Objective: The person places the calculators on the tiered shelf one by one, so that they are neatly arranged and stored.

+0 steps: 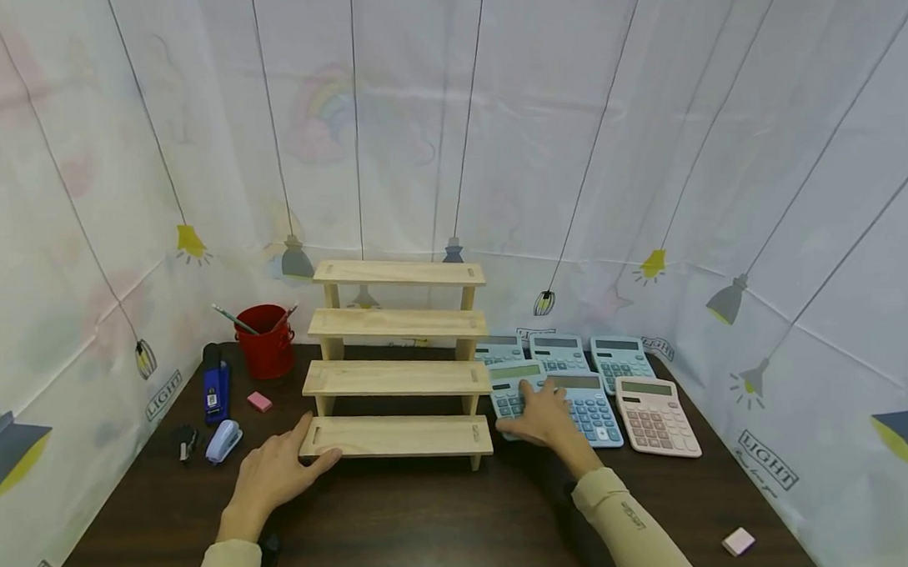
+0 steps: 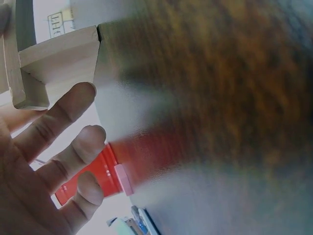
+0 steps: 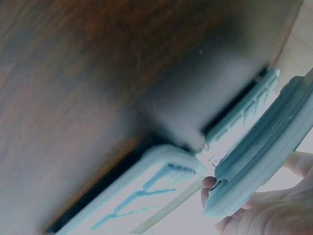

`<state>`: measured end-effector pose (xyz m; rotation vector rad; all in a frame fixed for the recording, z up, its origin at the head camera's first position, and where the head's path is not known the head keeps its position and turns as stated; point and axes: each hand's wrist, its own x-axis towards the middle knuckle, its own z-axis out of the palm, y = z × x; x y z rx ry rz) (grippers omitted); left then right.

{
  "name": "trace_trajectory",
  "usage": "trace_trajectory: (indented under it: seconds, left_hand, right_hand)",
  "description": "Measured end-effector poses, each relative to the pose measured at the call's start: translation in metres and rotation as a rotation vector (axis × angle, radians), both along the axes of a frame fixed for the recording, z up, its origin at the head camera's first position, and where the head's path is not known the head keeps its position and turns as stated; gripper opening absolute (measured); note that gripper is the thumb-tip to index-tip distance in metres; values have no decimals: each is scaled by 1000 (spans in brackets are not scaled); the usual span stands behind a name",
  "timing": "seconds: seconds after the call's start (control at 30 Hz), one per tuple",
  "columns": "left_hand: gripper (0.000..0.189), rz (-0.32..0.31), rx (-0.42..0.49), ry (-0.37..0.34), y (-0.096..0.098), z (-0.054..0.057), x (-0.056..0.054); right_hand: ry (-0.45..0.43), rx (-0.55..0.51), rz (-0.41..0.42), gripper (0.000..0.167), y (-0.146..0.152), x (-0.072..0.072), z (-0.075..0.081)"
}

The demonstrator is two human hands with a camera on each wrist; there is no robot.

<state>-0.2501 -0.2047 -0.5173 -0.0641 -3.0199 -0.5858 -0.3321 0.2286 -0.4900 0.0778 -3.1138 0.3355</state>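
Observation:
A light wooden stepped rack (image 1: 397, 377) with stacked shelves stands in the middle of the table. My left hand (image 1: 276, 473) is at the left end of its lowest shelf, thumb along the front edge. In the left wrist view, that hand's other fingers (image 2: 73, 152) are extended and spread beside the wood. My right hand (image 1: 543, 415) grips a light blue calculator (image 1: 515, 373) just right of the rack. The right wrist view shows this calculator (image 3: 264, 152) tilted above the others, fingers curled round its edge. Another blue calculator (image 1: 595, 416) lies right beside that hand.
More blue calculators (image 1: 622, 357) lie behind, with a pink calculator (image 1: 657, 416) at the right. On the left are a red bucket (image 1: 266, 344) with pencils, a blue stapler (image 1: 216, 388), a pink eraser (image 1: 259, 401) and a small light-blue stapler (image 1: 223, 440). Another eraser (image 1: 737, 541) lies front right.

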Motion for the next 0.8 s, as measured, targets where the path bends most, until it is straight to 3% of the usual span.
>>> trace_trajectory:
  seconds: [0.47, 0.8]
  left_hand:
    - [111, 11, -23, -51, -1, 1, 0]
    - [110, 11, -17, -46, -2, 0, -3]
  right_hand:
    - [75, -35, -14, 95, 21, 2, 47]
    - [135, -99, 27, 99, 20, -6, 100]
